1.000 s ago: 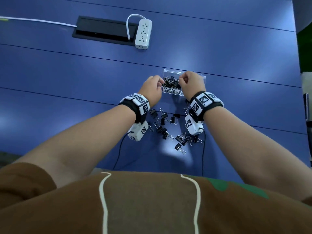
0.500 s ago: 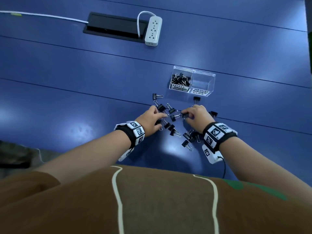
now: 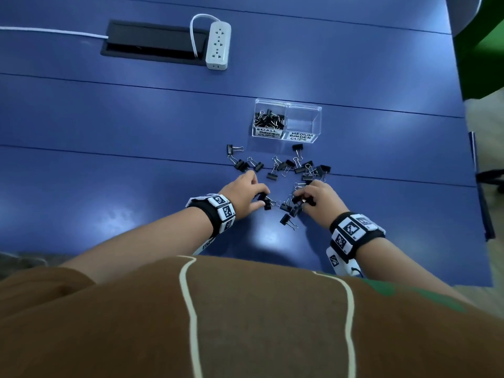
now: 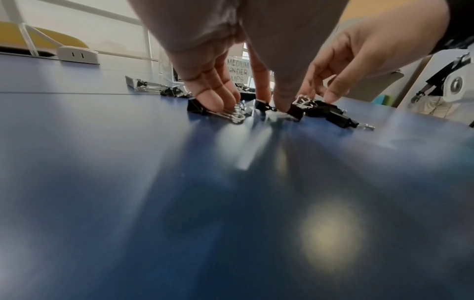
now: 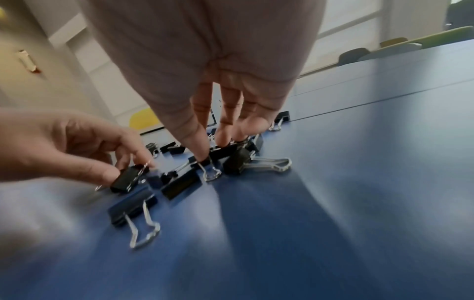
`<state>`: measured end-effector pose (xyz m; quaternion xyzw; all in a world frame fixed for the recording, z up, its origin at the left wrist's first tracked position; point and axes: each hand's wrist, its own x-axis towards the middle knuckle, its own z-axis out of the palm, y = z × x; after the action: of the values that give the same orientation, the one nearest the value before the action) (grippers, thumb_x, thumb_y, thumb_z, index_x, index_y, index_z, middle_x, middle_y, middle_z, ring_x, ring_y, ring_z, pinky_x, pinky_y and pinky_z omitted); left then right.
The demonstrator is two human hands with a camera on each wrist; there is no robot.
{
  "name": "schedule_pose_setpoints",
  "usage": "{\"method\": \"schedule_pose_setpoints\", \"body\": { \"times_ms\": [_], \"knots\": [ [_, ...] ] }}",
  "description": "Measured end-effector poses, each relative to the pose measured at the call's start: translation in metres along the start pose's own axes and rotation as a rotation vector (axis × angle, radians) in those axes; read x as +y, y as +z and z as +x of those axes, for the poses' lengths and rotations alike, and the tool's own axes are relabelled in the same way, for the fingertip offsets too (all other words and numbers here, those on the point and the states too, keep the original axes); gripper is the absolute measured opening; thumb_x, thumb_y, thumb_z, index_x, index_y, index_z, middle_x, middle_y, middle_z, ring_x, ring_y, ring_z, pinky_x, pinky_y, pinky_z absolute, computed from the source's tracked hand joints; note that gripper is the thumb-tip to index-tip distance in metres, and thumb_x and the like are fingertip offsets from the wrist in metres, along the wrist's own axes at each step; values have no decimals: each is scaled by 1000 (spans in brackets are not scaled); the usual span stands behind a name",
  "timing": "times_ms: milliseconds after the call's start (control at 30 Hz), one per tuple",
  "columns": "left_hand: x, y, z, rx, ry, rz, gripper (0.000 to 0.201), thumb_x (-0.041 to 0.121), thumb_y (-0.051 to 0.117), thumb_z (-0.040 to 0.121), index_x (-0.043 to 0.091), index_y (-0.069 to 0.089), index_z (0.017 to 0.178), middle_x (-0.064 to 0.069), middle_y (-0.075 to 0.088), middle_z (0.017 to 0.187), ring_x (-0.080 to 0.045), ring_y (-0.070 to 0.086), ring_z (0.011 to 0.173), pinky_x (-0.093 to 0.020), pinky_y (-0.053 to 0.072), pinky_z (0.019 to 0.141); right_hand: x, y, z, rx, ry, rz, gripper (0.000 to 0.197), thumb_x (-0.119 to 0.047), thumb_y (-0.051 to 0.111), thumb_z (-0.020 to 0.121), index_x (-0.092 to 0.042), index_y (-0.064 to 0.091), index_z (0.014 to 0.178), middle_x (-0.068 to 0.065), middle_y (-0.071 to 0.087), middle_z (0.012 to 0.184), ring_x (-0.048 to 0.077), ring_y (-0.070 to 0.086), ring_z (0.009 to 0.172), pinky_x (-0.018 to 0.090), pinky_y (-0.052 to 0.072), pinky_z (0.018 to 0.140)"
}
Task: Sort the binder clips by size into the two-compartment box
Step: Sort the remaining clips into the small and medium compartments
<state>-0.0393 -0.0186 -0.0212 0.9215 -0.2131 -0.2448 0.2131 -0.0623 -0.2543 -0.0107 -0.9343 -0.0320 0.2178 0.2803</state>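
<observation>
A clear two-compartment box [image 3: 316, 115] stands on the blue table. Its left half, labelled small, holds several small black clips [image 3: 268, 119]. The right half, labelled medium [image 3: 301, 136], shows no clips. Several black binder clips [image 3: 298, 166] lie scattered in front of the box. My left hand [image 3: 259, 199] is down at the near part of the pile, and its thumb and fingers pinch a binder clip [image 5: 128, 180]. My right hand [image 3: 301, 196] is beside it, fingertips curled down onto a cluster, pinching a binder clip [image 5: 221, 152]. One clip [image 3: 287, 221] lies nearest my body.
A white power strip [image 3: 217, 45] and a black cable hatch [image 3: 152, 40] sit at the far side of the table. The table's right edge [image 3: 476, 186] is close to the pile. Bare blue tabletop stretches to the left.
Both hands have left the box and come back toward my body. They now sit on the nearest clips of the pile, each pinching one.
</observation>
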Motion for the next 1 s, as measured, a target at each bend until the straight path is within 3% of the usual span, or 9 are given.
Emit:
{"method": "schedule_pose_setpoints", "body": {
  "times_ms": [100,200,367,533,700,767,867,933,1000],
  "knots": [
    [2,0,4,-11,-25,38,39,33,62,86,22,54,123,-8,44,114,-26,50,103,-42,52,82,5,-12,-2,129,59,85,36,3,57,79,-20,67,105,2,52,96,13,46,76,22,38,78],
    [6,1,5,4,-11,40,45,29,63,86,17,51,128,-9,44,117,-25,49,107,-42,52,85,19,-20,-9,222,182,125,36,3,54,78,-22,66,102,2,51,94,16,46,73,25,41,75],
    [23,6,5,42,120,84,41,25,61,84,14,53,123,-8,48,113,-26,48,103,-39,49,86,37,-14,-19,173,289,109,27,-10,62,81,-23,60,104,-1,47,97,15,48,81,29,43,81],
    [41,18,8,-53,272,179,39,25,58,84,17,55,122,-7,50,119,-26,49,98,-39,49,82,28,3,-15,114,246,125,25,-13,66,80,-18,61,103,1,46,91,18,48,74,27,41,77],
    [35,18,10,-49,269,170,21,22,60,82,15,61,101,-8,53,109,-28,51,92,-43,51,77,25,-8,-5,167,247,136,18,-8,61,79,-19,62,94,1,50,91,16,49,73,26,42,76],
    [30,16,10,-43,261,146,17,21,59,81,14,62,96,-8,53,106,-27,50,90,-42,51,76,26,-16,1,217,252,150,23,-7,60,79,-18,61,99,0,48,98,17,49,78,28,44,81],
    [28,11,12,-35,230,133,17,23,59,82,12,60,95,-8,52,105,-26,49,92,-42,50,77,26,-29,14,279,237,141,35,-6,59,82,-15,57,115,6,48,120,23,48,108,28,41,90],
    [31,7,15,-21,201,119,19,24,59,83,12,58,97,-7,51,106,-25,48,94,-41,50,79,24,-36,24,264,241,115,43,-4,57,83,-16,52,125,7,44,132,25,39,122,29,38,90],
    [37,3,20,-8,199,122,22,23,58,84,11,57,101,-8,50,109,-25,48,95,-41,50,79,23,-39,31,218,224,80,48,-4,56,84,-17,49,130,6,41,136,24,36,126,31,38,95]
  ]
}}
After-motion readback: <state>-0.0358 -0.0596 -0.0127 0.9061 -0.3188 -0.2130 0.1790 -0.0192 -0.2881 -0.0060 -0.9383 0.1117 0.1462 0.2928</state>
